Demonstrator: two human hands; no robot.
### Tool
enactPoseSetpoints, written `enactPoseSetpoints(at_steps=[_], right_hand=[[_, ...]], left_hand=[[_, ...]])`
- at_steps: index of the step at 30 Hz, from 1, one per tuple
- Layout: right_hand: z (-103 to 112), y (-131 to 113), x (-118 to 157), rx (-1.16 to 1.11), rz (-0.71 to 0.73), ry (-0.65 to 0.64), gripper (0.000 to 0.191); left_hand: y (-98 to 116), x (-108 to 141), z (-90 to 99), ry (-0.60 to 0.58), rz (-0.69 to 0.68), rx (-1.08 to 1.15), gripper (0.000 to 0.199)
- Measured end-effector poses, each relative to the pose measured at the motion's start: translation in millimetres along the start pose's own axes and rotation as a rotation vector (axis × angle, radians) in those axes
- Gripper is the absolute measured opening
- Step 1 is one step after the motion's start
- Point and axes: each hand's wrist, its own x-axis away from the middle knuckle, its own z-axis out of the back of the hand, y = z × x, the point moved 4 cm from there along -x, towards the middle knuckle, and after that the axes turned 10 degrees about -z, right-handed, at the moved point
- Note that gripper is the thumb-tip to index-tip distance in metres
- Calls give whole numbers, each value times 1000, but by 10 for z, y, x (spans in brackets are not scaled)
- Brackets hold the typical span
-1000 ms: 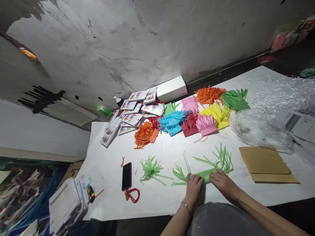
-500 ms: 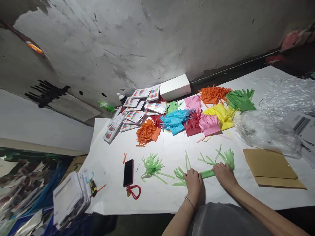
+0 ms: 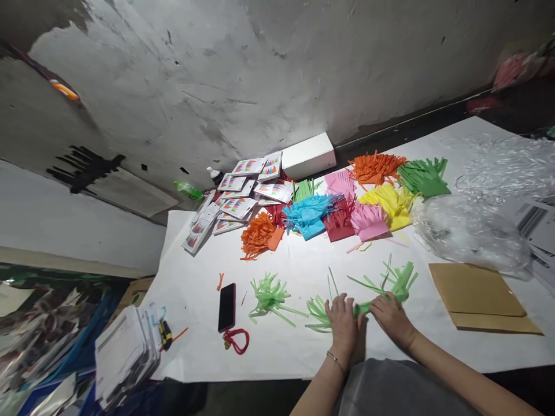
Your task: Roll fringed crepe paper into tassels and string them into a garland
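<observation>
A length of light green fringed tissue paper (image 3: 363, 308) lies across the white table near me, its cut strips fanning out at both ends. My left hand (image 3: 343, 325) is closed on the rolled middle, fingertips on top and the thumb hidden underneath. Just to the right, my right hand (image 3: 392, 319) pinches the same roll with bent fingers. Only a short green stretch shows between the hands. Left of them rests a loose bunch of light green strips (image 3: 271, 293), apart from both hands.
Several fringed paper bundles, among them a blue one (image 3: 310, 216), lie along the back beside stacked printed packets (image 3: 238, 207) and a white box (image 3: 309, 156). A phone (image 3: 226, 307) sits left. To the right are clear plastic bags (image 3: 472, 234) and a brown envelope (image 3: 481, 294).
My hands have come closer together along the green roll, the right one moving left. The fringe at the right end now spreads and leans farther right.
</observation>
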Motion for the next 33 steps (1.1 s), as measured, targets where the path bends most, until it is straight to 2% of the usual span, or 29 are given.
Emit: enactPoseSetpoints(at_steps=[3,5,9,13,16,18,22,27,29,33], right_hand=[[1,-21,-8,-9,-24,-10,14],[-11,-62,-11,-4,-19,-21,11],[-62,-78,5,28,-11,-23,15],[-17,88,59,66,-77,12,18],[43,189,57,96,-132,7,18],[54,201,9,122,-158,-11,18],[34,175,-152,178,-204,-40,13],[87,160,-255,190,-228,-30,9],[106,125,-239,162,-193,-20,7],[38,-7,-164,59,23,-55,14]], left_hand=[[54,44,-9,53,-154,38,19],[40,50,-44,49,-158,100,13],[-31,58,-55,54,-83,181,9],[-116,126,18,82,15,222,7],[-122,171,57,68,11,275,5],[-111,175,63,52,43,257,9],[-97,115,22,17,206,154,14],[-94,20,-24,-14,253,119,10],[-104,9,-13,-21,249,126,9],[-108,23,31,-18,202,152,7]])
